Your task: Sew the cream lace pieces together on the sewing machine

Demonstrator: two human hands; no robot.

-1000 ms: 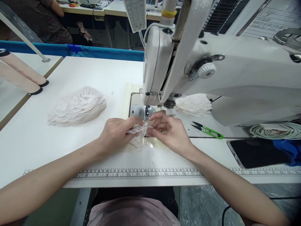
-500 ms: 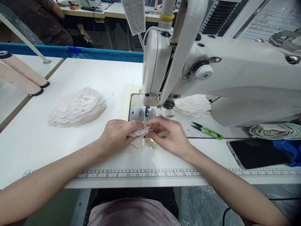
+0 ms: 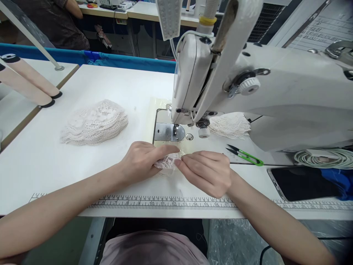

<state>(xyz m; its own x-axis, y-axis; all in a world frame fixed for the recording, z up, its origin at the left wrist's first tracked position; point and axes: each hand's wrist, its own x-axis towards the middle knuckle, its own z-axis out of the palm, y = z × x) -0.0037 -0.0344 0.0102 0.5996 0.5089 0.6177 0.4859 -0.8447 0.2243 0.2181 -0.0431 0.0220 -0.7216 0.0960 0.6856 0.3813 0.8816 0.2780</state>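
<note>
A small piece of white lace (image 3: 166,162) is stretched between my two hands, in front of the sewing machine's needle plate (image 3: 165,131). My left hand (image 3: 146,160) is closed on its left part, thumb laid along the top. At the lace's right end, my right hand (image 3: 206,171) pinches the edge with thumb and curled fingers. Above and beyond the hands stands the white sewing machine (image 3: 190,77), its presser foot (image 3: 175,130) clear of the lace. One stack of lace pieces (image 3: 96,121) lies to the left, and another lace stack (image 3: 230,125) sits under the machine arm.
Green-handled thread snips (image 3: 245,156) lie to the right, near a phone (image 3: 303,182), a coil of pale green cord (image 3: 325,158) and blue cloth (image 3: 335,180). A ruler strip (image 3: 165,203) runs along the front edge. Thread cones (image 3: 30,84) stand left. Across the partition is a person (image 3: 52,25).
My right hand has turned knuckles-up and moved right and toward me. The lace has come back from the needle area, uncovering more of the plate. The view has shifted slightly.
</note>
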